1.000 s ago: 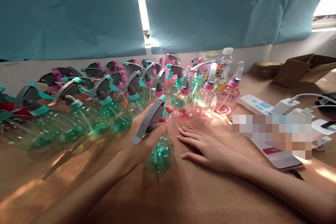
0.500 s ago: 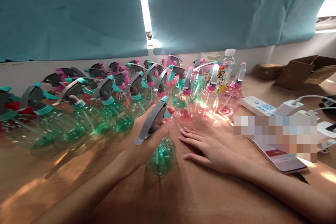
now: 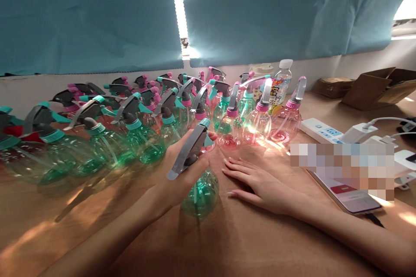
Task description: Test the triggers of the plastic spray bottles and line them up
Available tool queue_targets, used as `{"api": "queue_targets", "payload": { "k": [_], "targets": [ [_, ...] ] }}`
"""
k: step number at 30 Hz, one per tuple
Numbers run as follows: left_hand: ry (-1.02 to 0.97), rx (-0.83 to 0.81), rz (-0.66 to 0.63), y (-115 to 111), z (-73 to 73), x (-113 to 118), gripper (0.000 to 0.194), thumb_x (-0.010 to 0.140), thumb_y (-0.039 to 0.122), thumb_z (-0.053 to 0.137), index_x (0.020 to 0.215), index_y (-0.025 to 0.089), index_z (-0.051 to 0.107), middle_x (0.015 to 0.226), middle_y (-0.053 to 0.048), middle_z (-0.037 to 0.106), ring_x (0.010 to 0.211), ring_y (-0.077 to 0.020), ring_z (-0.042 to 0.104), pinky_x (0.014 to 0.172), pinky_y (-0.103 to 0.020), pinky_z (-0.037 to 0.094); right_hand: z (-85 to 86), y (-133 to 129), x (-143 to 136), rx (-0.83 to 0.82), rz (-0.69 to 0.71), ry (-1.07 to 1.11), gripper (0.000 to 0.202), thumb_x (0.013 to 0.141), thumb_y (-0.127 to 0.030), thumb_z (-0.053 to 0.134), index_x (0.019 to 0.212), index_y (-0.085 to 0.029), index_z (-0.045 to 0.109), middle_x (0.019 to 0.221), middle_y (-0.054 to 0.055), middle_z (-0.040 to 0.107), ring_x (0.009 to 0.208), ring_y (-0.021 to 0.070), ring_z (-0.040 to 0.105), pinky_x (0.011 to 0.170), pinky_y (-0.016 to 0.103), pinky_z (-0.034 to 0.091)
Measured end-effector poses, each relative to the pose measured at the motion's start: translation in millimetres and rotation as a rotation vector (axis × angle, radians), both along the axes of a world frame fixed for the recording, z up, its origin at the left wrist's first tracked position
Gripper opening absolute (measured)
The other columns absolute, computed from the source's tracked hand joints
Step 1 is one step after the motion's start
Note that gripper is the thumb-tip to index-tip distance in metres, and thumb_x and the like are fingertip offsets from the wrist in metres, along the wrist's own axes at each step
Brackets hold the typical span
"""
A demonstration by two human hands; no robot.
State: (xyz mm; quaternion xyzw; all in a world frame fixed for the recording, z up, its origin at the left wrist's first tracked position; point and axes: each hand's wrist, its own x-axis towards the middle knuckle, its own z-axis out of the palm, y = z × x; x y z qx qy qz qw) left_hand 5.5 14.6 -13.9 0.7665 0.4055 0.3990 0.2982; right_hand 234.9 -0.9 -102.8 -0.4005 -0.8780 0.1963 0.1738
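Note:
My left hand (image 3: 182, 162) is wrapped round the neck of a green spray bottle (image 3: 200, 197) with a grey and teal trigger head. The bottle stands upright on the brown table (image 3: 247, 242), its neck hidden by my fingers. To the right of it, my right hand (image 3: 255, 181) lies flat on the tabletop, fingers stretched out and touching no bottle. Just beyond my hands stands a pink spray bottle (image 3: 229, 134). Another green spray bottle (image 3: 146, 145) is to the left of my left hand.
Several more green and pink spray bottles crowd the back and left. A clear drink bottle (image 3: 283, 80) stands behind them. At the right are a power strip (image 3: 320, 130) with plugged-in chargers, a phone (image 3: 352, 197) and an open cardboard box (image 3: 377, 88).
Almost nothing differs. The view has shifted very slightly; my left hand keeps its grip on the green spray bottle and my right hand stays flat.

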Motion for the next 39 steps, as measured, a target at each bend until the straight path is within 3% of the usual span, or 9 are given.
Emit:
{"api": "queue_targets", "payload": {
  "k": [12, 20, 31, 39],
  "targets": [
    [-0.053, -0.023, -0.01, -1, -1.6, 2, 0.016, 0.087, 0.022, 0.051, 0.1, 0.023, 0.06, 0.072, 0.002, 0.055, 0.058, -0.0133, 0.046, 0.075, -0.034, 0.049, -1.8, 0, 1, 0.0, 0.001, 0.056, 0.059, 0.094, -0.053, 0.049, 0.145, -0.023, 0.044, 0.152, 0.008, 0.037, 0.142, 0.028, 0.032, 0.116, 0.05, 0.029],
    [-0.058, -0.014, -0.021, -1, -1.1, 2, 0.023, 0.088, 0.023, 0.051, 0.109, 0.023, 0.06, 0.075, 0.002, 0.057, 0.06, -0.0134, 0.047, 0.074, -0.032, 0.049, -1.2, 0, 1, -0.002, -0.002, 0.03, 0.061, 0.094, -0.054, 0.048, 0.144, -0.02, 0.044, 0.152, 0.009, 0.037, 0.142, 0.0279, 0.031, 0.116, 0.05, 0.029],
    [-0.043, -0.105, -0.024, -4, 12.3, 2, 0.012, 0.076, 0.022, 0.053, 0.086, 0.023, 0.059, 0.063, 0.004, 0.047, 0.054, -0.0133, 0.042, 0.054, -0.028, 0.04, -2.8, 0, 1, 0.011, 0.002, 0.054, 0.059, 0.094, -0.053, 0.05, 0.144, -0.023, 0.045, 0.152, 0.007, 0.038, 0.142, 0.0281, 0.031, 0.115, 0.05, 0.03],
    [-0.047, -0.045, -0.016, -4, 15.4, 2, 0.011, 0.073, 0.022, 0.051, 0.081, 0.021, 0.058, 0.063, 0.003, 0.047, 0.053, -0.0129, 0.042, 0.052, -0.029, 0.04, -2.4, 1, 0, 0.005, 0.005, 0.026, 0.061, 0.094, -0.054, 0.048, 0.144, -0.019, 0.044, 0.153, 0.009, 0.036, 0.142, 0.0282, 0.03, 0.116, 0.051, 0.029]
  ]
}}
